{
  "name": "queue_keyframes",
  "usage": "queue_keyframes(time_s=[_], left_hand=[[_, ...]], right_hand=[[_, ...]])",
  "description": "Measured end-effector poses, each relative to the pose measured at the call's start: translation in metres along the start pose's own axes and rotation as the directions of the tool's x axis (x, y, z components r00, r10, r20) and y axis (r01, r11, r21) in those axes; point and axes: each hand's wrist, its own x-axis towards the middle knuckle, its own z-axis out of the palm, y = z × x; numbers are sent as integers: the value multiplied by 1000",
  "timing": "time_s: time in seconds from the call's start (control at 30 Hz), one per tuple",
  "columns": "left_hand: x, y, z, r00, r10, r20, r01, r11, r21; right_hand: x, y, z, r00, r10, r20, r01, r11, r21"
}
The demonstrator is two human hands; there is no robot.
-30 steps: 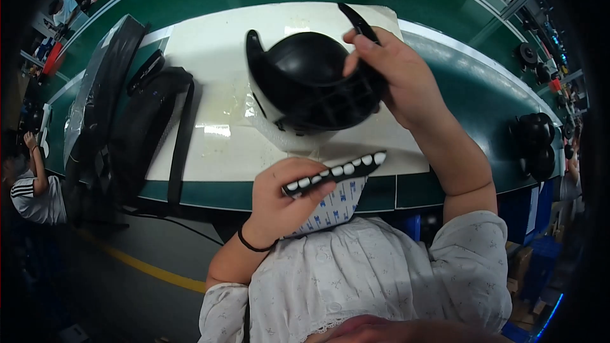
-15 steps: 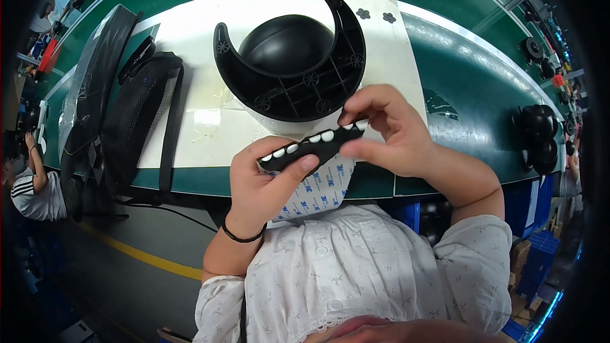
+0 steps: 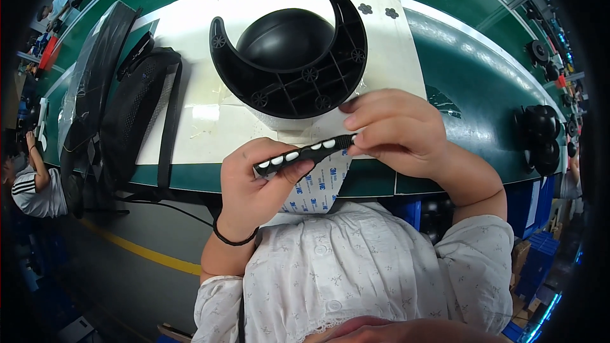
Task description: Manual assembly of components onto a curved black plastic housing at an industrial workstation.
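Note:
My left hand is closed around one end of a black strip with a row of white oval pads, its thumb pressed along the near side. At the other end, the fingers of my right hand pinch the strip, hiding that tip. A white backing sheet with blue print hangs just below the strip, against the table edge. Beyond my hands lies a black ribbed plastic crescent with two pointed tips. It rests against a glossy black dome.
A white board covers part of the green table. Two small black flower-shaped pieces lie at its far right. Black mesh bags stand at the left. Round black parts sit at the right. Another person is at far left.
The strip has turned edge-on and shifted slightly left in my hands. My right hand's fingers have curled over its right end, covering pads there.

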Motion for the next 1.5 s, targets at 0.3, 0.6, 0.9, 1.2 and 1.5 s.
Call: queue_keyframes(time_s=[0.3, 0.6, 0.9, 1.2, 1.5], left_hand=[[4, 9, -5, 995, 88, 41, -94, 979, 180], [3, 8, -3, 994, 94, 58, -104, 968, 230], [4, 15, 2, 986, 129, 101, -154, 941, 302], [4, 15, -1, 983, 138, 119, -164, 953, 254], [2, 13, -11, 969, 242, 49, -238, 863, 446]], right_hand=[[2, -7, 7, 986, 55, -154, 4, 936, 353], [6, -8, 3, 997, -76, 14, 77, 997, -19], [21, -18, 18, 967, -226, -115, 224, 974, -34], [26, -25, 16, 960, -254, 113, 253, 967, 22], [46, -15, -3, 971, -201, -128, 201, 980, -13]])
